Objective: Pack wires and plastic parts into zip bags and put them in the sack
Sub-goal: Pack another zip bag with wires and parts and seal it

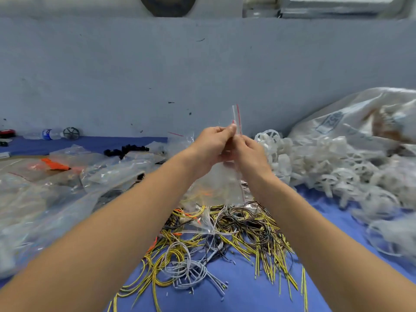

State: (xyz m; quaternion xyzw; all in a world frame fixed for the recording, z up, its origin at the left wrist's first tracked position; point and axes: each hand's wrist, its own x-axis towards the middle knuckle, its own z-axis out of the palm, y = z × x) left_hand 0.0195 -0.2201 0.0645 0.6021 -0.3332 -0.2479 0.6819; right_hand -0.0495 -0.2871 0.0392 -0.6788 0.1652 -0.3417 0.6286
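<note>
The left hand and right hand meet in the middle and pinch a clear bag by its red-lined top; wires lie heaped at 6 o'clock; white parts at 3; sack at 2; loose bags at 9.

The wires lie heaped on the cloth nearest the person, with loose bags piled to their left and plastic parts to their right. Behind the parts lies the sack (close by the wall), and a bottle lies far back left. The left hand and right hand hold a zip bag above the wires.
</note>
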